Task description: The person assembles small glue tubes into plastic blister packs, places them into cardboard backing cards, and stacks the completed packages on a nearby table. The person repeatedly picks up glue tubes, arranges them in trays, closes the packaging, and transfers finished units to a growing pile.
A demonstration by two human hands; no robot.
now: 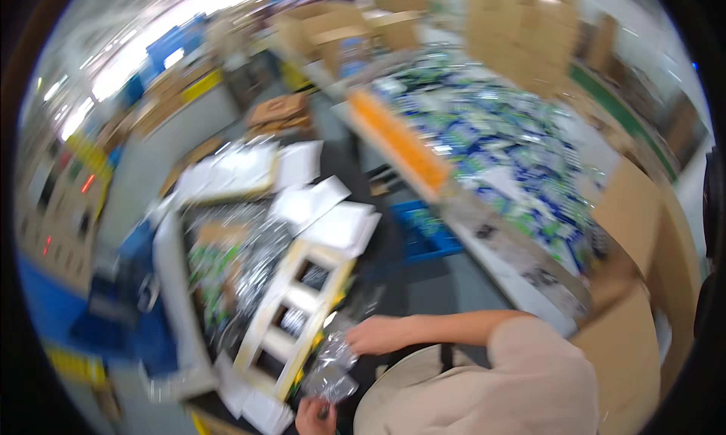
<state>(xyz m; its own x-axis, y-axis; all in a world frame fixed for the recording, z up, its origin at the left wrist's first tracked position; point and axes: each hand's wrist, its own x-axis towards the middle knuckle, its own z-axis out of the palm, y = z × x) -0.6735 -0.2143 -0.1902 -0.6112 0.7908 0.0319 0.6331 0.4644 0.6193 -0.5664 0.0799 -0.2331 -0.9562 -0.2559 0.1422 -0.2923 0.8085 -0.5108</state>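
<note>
Crumpled clear plastic packaging lies between my two hands, beside a white frame with three rectangular openings and yellow along its edge. My right hand has its fingers closed on the upper end of this plastic. At the bottom edge, my left hand is closed near the lower end; a small dark spot shows at its fingers, too blurred to name. White sheets lie beyond the frame, and another small stack of white sheets sits by its near end.
A white-walled bin with loose clear plastic and green pieces stands left. To the right, a large table bears a heap of blue, green and white packets. A blue crate is below its edge; cardboard boxes stand behind.
</note>
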